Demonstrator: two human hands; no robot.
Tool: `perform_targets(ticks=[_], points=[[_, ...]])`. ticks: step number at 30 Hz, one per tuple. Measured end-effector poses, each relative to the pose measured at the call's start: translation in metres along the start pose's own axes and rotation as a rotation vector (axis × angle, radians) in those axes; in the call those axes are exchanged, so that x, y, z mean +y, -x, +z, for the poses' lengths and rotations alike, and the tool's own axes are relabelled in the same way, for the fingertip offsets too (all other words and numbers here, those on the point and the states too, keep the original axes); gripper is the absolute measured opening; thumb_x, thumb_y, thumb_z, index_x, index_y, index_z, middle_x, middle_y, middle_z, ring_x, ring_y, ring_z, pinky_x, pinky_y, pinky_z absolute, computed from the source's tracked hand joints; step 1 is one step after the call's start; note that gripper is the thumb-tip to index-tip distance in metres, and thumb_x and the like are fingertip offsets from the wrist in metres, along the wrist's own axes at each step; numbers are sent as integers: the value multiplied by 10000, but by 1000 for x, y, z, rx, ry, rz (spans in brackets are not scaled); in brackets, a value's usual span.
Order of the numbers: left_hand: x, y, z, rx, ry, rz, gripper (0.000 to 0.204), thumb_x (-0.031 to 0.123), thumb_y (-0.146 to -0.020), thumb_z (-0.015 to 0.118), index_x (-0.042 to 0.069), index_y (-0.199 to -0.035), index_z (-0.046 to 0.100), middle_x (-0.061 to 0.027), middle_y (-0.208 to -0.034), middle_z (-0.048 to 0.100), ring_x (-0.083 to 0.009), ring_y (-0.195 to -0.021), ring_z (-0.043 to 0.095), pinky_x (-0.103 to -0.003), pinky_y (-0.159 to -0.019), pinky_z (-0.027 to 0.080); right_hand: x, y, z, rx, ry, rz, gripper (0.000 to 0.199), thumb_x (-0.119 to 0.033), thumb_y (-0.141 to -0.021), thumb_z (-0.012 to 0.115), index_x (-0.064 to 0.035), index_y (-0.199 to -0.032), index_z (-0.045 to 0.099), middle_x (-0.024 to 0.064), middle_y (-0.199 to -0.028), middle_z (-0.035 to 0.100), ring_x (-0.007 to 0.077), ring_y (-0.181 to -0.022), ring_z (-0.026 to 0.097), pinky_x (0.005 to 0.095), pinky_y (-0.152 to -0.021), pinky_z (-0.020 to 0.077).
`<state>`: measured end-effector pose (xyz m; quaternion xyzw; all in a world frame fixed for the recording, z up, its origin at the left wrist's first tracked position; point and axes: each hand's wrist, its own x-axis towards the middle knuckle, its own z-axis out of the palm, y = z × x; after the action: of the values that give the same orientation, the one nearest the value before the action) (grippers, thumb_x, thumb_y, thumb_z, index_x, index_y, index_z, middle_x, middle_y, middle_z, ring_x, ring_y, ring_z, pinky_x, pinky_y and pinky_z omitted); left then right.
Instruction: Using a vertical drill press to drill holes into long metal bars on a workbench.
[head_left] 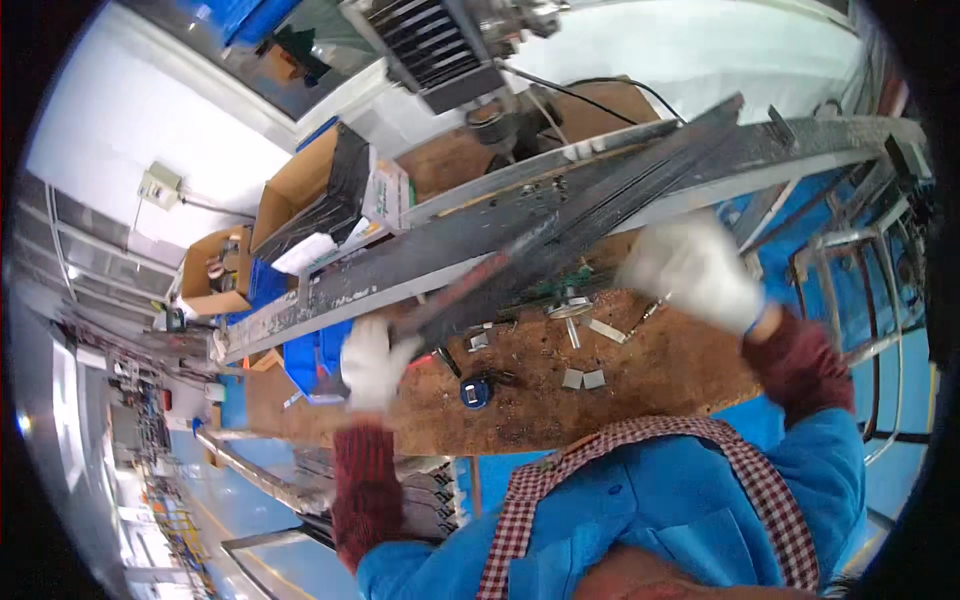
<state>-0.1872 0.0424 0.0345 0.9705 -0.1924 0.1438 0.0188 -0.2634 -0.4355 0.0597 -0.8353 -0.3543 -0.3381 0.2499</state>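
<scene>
A bundle of long dark metal bars slants from lower left to upper right over a wooden workbench. My left hand, in a white glove, grips the bundle's near end. The gloved right hand is blurred, just below the bars' middle and above the bench; its hold is unclear. Beneath the bars lies a long grey metal rail.
Small metal plates, a round blue object and loose hardware lie on the bench. Open cardboard boxes stand at the left, a machine at the top. Metal frames stand on the blue floor to the right.
</scene>
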Motion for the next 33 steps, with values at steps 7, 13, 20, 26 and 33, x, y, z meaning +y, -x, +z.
perform_targets(ticks=[7, 13, 20, 26, 33], points=[[131, 141, -46, -123, -121, -180, 517, 431, -730, 838, 33, -1017, 675, -156, -888, 637, -383, -768, 603, -481, -700, 508, -102, 105, 147, -295, -1439, 1001, 316, -256, -1015, 633, -66, -1258, 699, 32, -1054, 701, 102, -786, 596, 277, -687, 501], [195, 116, -125, -633, 83, -286, 482, 339, -784, 795, 3, -1111, 685, -190, -977, 689, -363, -841, 654, -450, -756, 535, -145, 131, 165, 187, -1547, 931, 139, -202, -934, 657, -72, -969, 692, 5, -833, 679, 121, -686, 540, 256, -589, 419], [29, 11, -237, -274, 293, 314, 503, 197, -821, 818, -54, -1226, 655, -200, -1000, 726, -335, -824, 668, -404, -775, 554, -197, 129, 129, 36, -1513, 1380, 150, -192, -899, 680, -46, -892, 646, -6, -726, 596, 123, -572, 527, 286, -524, 444], [50, 150, -84, -446, 476, 381, 531, 324, -867, 761, -13, -1258, 636, -205, -1053, 712, -356, -843, 669, -410, -764, 547, -242, 127, 76, 255, -1156, 1121, 237, -276, -916, 662, -50, -849, 648, 11, -720, 592, 132, -610, 540, 304, -562, 460], [81, 212, -33, -665, 579, 433, 582, 472, -921, 694, 34, -1295, 614, -211, -1115, 696, -380, -865, 670, -416, -751, 540, -306, 107, -71, 372, -497, 1363, 294, -298, -925, 652, -6, -892, 667, 23, -713, 635, 137, -566, 533, 295, -544, 461]])
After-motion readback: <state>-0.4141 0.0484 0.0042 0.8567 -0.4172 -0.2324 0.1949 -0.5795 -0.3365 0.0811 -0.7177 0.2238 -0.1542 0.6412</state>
